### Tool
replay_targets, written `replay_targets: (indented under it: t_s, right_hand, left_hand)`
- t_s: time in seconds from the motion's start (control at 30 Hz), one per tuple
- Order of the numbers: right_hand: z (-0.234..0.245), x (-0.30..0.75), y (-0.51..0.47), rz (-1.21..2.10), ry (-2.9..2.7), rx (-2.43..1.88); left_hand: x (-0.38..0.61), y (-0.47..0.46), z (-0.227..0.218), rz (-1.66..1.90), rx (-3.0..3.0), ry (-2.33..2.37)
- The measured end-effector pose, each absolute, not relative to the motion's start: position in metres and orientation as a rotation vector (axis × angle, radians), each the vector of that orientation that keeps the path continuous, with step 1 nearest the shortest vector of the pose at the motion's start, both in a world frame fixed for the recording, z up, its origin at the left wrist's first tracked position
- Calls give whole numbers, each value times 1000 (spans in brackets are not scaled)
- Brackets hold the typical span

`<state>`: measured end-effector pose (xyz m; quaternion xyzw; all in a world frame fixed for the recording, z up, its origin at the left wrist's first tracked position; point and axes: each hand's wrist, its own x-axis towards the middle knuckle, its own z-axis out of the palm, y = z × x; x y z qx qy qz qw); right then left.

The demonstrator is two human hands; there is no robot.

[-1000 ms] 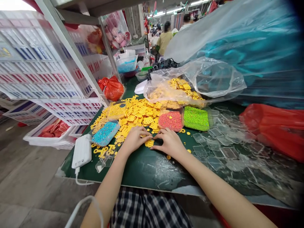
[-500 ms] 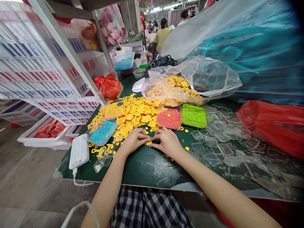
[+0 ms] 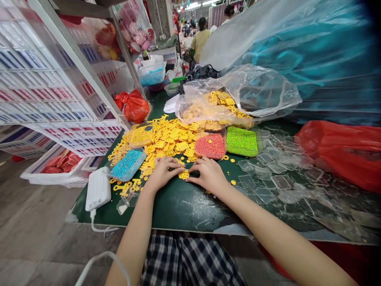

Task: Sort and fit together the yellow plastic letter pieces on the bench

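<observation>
Left hand: my left hand (image 3: 163,171) lies palm down on the green table (image 3: 178,206), fingertips pinched onto the left edge of a small yellow piece (image 3: 183,174).
Right hand: my right hand (image 3: 210,175) meets it from the other side, thumb and forefinger closed on the same piece; a dark bit shows just at the thumb, and I cannot tell what it is.
Piece location: flat on the table, between both sets of fingertips, touching both.
Step, as I judge it: fitting or pressing the piece, mid-assembly; the next move likely calls for steady pressure from both sides without sliding it.
Just beyond hands: loose heap of yellow pieces (image 3: 169,139); pink bead tray (image 3: 210,145) and green bead tray (image 3: 242,141) ahead of the right hand; blue bead tray (image 3: 127,165) left of the left hand.
Further right: clear plastic lids (image 3: 268,178), scattered.
Further left: white power bank (image 3: 97,188).
Hidden: piece's underside and detail, covered by fingers; palms unseen.
</observation>
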<state>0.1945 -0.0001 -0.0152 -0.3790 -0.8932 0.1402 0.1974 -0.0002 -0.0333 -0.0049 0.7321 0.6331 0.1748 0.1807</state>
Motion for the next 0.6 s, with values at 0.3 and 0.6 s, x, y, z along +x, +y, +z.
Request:
replay_targets:
  t_s: [0.3,0.6]
  right_hand:
    - [-15,194,-1,390,-2513,-1042]
    - [-16,195,1,421,-2515,-1029]
  left_hand:
    - [3,-34,-8,424,2112,1748]
    - [2,-34,-7,484,2103,1766]
